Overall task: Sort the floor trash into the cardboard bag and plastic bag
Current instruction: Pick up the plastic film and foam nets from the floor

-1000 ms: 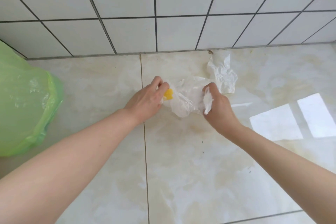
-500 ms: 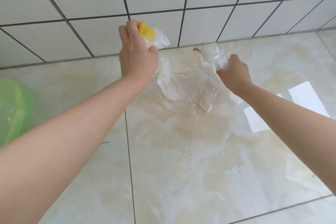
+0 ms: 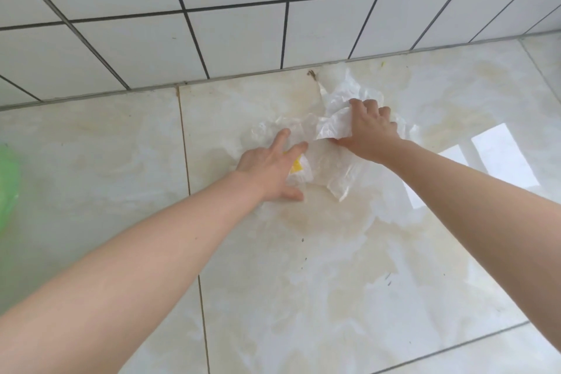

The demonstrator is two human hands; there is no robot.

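Thin white plastic lies crumpled on the glossy cream floor [image 3: 303,282], close to the foot of the white tiled wall [image 3: 243,24]. From the head camera, the only view there is, I count two bare hands and what looks like one spread of plastic wrapping [image 3: 340,173], though whether it is a single sheet or several tangled together I cannot tell. One small yellow piece [image 3: 296,165] shows through the film, just beside the left hand [image 3: 273,167]. That hand rests flat on the plastic with its grip open, fingers spread and nothing pinched. The right hand [image 3: 368,130] has its grip closed on a bunched fold of the same plastic nearer the wall. One green plastic bag [image 3: 7,185] shows as a blurred edge at the far left, well apart from the hands. Two bright window reflections [image 3: 498,161] sit on the floor to the right.
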